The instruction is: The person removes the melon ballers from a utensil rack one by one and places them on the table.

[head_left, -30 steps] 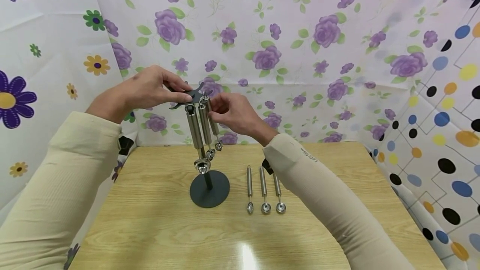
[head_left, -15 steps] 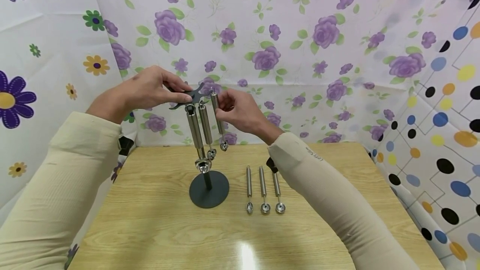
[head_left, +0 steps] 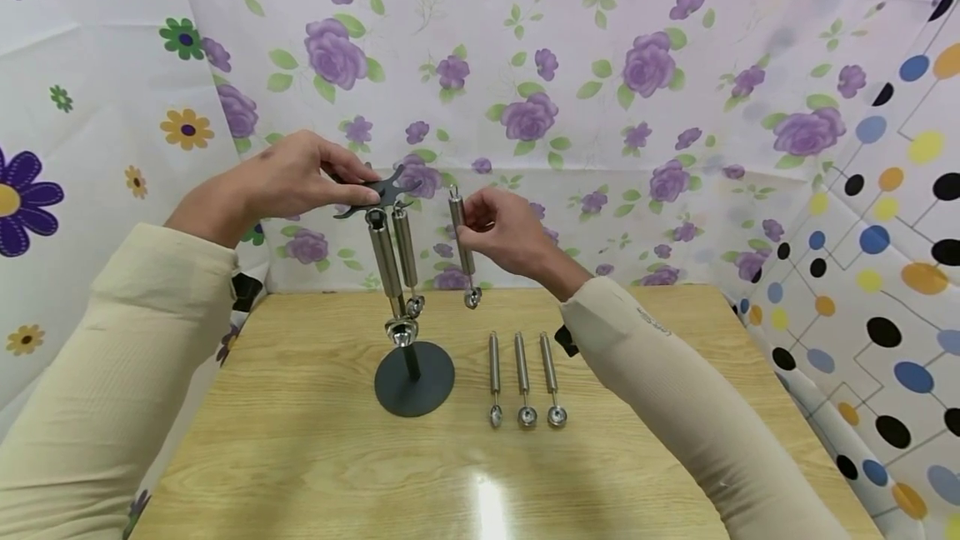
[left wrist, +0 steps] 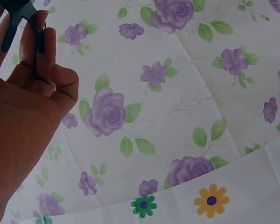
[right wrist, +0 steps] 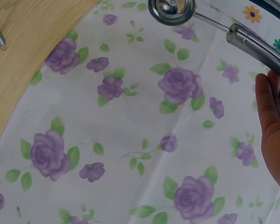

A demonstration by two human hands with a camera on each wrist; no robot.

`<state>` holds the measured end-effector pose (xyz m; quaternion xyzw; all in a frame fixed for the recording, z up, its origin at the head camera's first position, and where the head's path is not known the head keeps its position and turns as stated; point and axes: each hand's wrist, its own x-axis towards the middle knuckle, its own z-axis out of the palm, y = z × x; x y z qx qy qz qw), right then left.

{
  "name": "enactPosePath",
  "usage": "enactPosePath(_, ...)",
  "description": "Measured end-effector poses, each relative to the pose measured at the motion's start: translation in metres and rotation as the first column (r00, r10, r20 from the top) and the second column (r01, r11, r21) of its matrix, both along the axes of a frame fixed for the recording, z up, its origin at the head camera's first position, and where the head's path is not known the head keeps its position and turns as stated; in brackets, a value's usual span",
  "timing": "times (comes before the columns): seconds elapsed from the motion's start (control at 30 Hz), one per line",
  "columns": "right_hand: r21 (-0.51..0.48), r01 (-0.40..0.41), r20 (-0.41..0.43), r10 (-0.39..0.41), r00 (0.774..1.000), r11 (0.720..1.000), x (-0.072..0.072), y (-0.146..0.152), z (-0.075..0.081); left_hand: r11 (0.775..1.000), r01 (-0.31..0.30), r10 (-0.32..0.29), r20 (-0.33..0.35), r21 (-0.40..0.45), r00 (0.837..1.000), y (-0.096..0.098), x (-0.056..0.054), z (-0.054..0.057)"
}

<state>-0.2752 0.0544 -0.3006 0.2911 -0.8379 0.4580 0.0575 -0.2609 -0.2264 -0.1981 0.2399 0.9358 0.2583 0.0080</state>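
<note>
My left hand pinches the dark, hooked top of a utensil stand, thumb above; its fingers also show in the left wrist view. In the head view my right hand holds a steel melon baller by its handle, upright with the scoop down, apart from the stand on its right. The right wrist view shows its round scoop. Two steel tools hang from the stand: a bigger one with a wide head and a slim one. The stand's round base is on the table.
Three steel scoops, a left one, a middle one and a right one, lie side by side on the wooden table, right of the stand. Patterned cloth encloses the table's back and sides.
My right hand has moved right, taking the melon baller off the stand's hook and away from the other hanging tools. The left hand keeps its grip on the stand's top.
</note>
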Motion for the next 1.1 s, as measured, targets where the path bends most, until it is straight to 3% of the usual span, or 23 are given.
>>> enactPosePath(0.4, -0.001, 0.053, 0.005, -0.053, 0.999, 0.999, 0.004, 0.030, -0.021, 1.000, -0.006, 0.005, -0.043, -0.014, 0.999, -0.003, 0.002, -0.002)
enactPosePath(1.1, -0.067, 0.115, 0.051, -0.112, 0.992, 0.991, 0.013, 0.062, -0.055, 1.000, -0.015, 0.014, -0.046, -0.017, 0.999, 0.002, 0.002, -0.002)
